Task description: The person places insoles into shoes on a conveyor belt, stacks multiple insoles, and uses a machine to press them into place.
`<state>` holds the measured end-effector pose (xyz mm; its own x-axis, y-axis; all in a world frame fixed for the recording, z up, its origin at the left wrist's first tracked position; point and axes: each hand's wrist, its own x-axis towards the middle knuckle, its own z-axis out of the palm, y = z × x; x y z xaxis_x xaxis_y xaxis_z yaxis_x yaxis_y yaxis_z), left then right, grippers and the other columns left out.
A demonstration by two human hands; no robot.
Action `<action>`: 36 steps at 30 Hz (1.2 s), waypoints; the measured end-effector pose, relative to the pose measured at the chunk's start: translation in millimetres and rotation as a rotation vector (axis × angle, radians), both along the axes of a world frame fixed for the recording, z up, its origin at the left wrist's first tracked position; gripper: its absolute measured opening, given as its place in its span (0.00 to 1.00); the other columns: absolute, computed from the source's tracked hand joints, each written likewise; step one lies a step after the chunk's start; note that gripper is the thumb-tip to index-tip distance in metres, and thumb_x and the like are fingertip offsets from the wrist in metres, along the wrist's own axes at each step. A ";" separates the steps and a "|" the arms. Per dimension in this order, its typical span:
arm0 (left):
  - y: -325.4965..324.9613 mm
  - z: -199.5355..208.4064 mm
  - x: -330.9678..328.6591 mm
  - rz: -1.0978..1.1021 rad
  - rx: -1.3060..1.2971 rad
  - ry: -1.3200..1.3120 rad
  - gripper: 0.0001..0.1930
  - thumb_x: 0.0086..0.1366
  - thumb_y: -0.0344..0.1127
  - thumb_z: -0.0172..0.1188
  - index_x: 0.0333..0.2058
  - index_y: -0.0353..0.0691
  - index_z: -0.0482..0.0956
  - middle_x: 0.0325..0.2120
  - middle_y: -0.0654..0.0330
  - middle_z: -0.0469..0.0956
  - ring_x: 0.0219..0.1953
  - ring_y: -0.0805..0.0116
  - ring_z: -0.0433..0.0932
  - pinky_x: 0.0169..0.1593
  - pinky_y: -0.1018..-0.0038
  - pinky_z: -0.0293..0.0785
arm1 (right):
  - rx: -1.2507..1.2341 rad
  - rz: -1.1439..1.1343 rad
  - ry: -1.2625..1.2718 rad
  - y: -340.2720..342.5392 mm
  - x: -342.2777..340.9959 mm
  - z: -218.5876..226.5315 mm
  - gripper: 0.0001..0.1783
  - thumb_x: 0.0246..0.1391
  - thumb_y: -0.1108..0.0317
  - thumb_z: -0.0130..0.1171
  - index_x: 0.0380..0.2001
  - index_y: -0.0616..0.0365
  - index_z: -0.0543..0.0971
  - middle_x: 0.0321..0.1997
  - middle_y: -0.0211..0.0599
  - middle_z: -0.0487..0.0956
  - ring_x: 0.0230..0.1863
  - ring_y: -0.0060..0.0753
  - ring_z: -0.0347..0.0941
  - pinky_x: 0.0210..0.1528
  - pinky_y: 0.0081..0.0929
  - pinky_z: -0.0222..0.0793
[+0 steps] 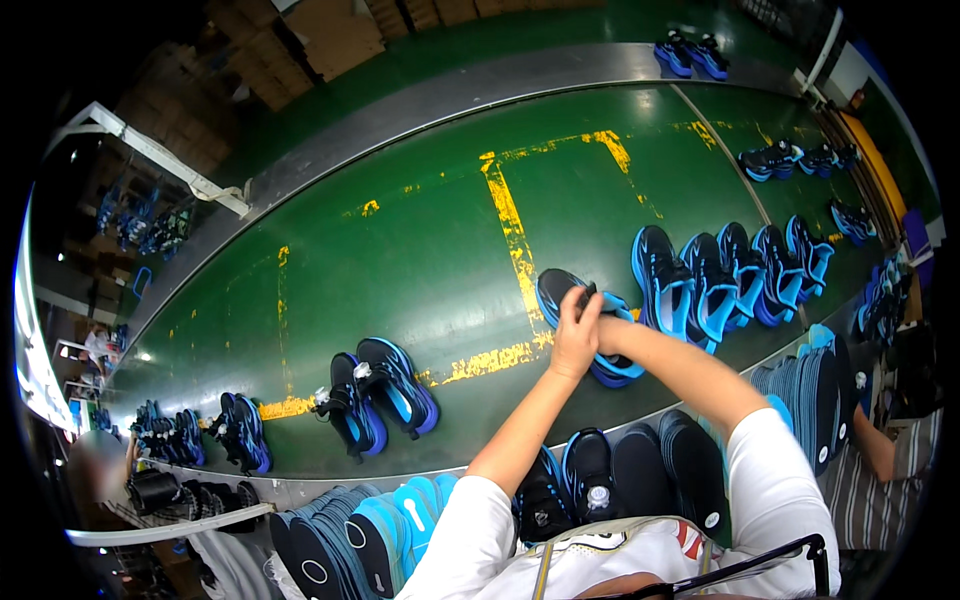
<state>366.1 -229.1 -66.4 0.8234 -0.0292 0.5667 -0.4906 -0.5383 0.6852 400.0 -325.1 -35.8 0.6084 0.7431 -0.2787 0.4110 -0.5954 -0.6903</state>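
- A person in a white short-sleeved shirt works with both bare hands on a black sneaker with a bright blue sole, which lies at right of centre on a broad green work surface striped with worn yellow lines.
- The left hand has its fingers closed in a pinch at a small dark piece near the sneaker's opening, the thumb and fingertips drawn together.
- The right hand reaches in from the right at the opening, just beside the left; its fingers are largely hidden, so how far they are closed, and on what, cannot be told.
- Just right of the sneaker, five matching black-and-blue shoes stand in a row; to the left, well apart, sits a matching pair.
- Along the near edge are a pair of black shoes, stacks of dark oval insoles and light blue insoles.
- On the far grey ledge, another pair of blue-soled shoes rests at right.
- At near right, a co-worker's striped garment shows.
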 end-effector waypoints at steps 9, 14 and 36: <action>1.9 -3.8 -4.2 -0.043 0.100 0.017 0.23 0.46 0.19 0.49 0.44 0.44 0.69 0.41 0.50 0.66 0.38 0.52 0.70 0.40 0.68 0.68 | -0.442 0.066 -0.076 23.2 7.2 -24.5 0.22 0.44 0.70 0.44 0.46 0.59 0.66 0.51 0.48 0.64 0.53 0.41 0.59 0.54 0.32 0.53; 7.3 -5.1 -0.9 -0.009 0.161 0.004 0.25 0.45 0.20 0.50 0.45 0.45 0.68 0.42 0.51 0.65 0.38 0.53 0.70 0.41 0.68 0.68 | -0.653 0.179 -0.060 31.8 7.6 -17.9 0.21 0.44 0.69 0.44 0.45 0.60 0.67 0.50 0.47 0.65 0.53 0.40 0.60 0.54 0.32 0.53; 19.3 18.8 11.9 -0.055 0.504 0.123 0.21 0.47 0.28 0.56 0.41 0.35 0.63 0.45 0.50 0.62 0.39 0.55 0.68 0.41 0.67 0.67 | -0.657 0.133 -0.266 -9.4 -47.1 3.6 0.44 0.33 0.48 0.52 0.52 0.66 0.57 0.56 0.48 0.57 0.60 0.35 0.48 0.62 0.29 0.29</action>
<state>378.0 -209.9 -47.5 0.8728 -0.3182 0.3701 -0.4593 -0.7919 0.4025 352.9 -334.5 -32.2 0.6337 0.5451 -0.5488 0.6133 -0.7865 -0.0730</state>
